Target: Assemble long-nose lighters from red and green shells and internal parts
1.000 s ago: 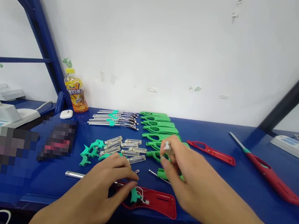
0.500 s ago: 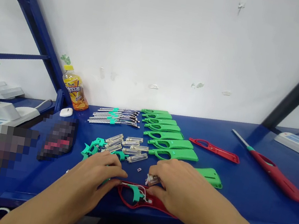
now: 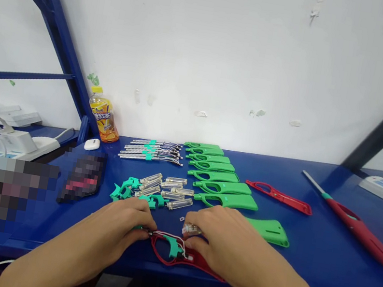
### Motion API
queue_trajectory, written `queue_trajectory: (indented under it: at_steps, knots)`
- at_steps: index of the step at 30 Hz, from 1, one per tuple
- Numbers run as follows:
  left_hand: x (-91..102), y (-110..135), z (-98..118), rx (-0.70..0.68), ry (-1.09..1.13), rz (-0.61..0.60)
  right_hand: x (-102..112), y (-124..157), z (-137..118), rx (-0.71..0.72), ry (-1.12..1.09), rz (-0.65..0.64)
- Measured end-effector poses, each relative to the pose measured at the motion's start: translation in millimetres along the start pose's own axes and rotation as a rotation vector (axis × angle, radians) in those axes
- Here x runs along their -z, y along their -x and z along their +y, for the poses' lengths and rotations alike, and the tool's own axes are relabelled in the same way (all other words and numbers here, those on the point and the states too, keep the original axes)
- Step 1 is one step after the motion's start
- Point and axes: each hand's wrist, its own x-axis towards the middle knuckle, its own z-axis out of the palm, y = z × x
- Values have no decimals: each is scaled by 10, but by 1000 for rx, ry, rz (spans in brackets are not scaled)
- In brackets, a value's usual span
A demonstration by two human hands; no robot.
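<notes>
A red lighter half-shell [image 3: 206, 265] lies at the table's front edge, its hollow side up. In it sit a teal trigger [image 3: 171, 248] and white wires [image 3: 170, 235]. My left hand [image 3: 127, 221] pinches the narrow front end of this shell, hiding what lies beyond. Above the shell's handle, my right hand [image 3: 225, 237] is closed around a small clear fuel tank [image 3: 192, 230] with a white valve end pointing left. Its lower fingers are close to the wires; whether they touch them I cannot tell. A tiny metal piece [image 3: 182, 219] lies just behind.
Behind the hands lie clear fuel tanks [image 3: 180, 204], teal triggers [image 3: 131, 183], metal lighter tubes [image 3: 138, 155] and green half-shells [image 3: 231, 188]. A red half-shell [image 3: 278, 196] and a whole red lighter [image 3: 357, 229] are at right. A drink bottle [image 3: 105, 117] stands at back left.
The view has shifted slightly, so the table things appear farther right. My right hand has moved a little left over the shell with the fuel tank. The left hand keeps its pinch.
</notes>
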Motion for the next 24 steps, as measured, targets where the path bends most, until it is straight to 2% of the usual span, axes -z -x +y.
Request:
queue_trajectory:
  at_steps: [5, 8, 12, 18, 24]
  knots:
    - [-5, 37, 9, 20, 7, 32, -36, -35, 3, 78, 151, 15]
    - [17, 31, 52, 57, 6, 0, -66, -39, -11, 122, 238, 42]
    - [56, 17, 84, 96, -7, -69, -68, -49, -52, 105, 246, 38]
    - [52, 39, 44, 67, 10, -28, -6, -97, -86, 51, 162, -25]
    - [28, 26, -47, -14, 14, -30, 53, -136, -155, 46, 310, -77]
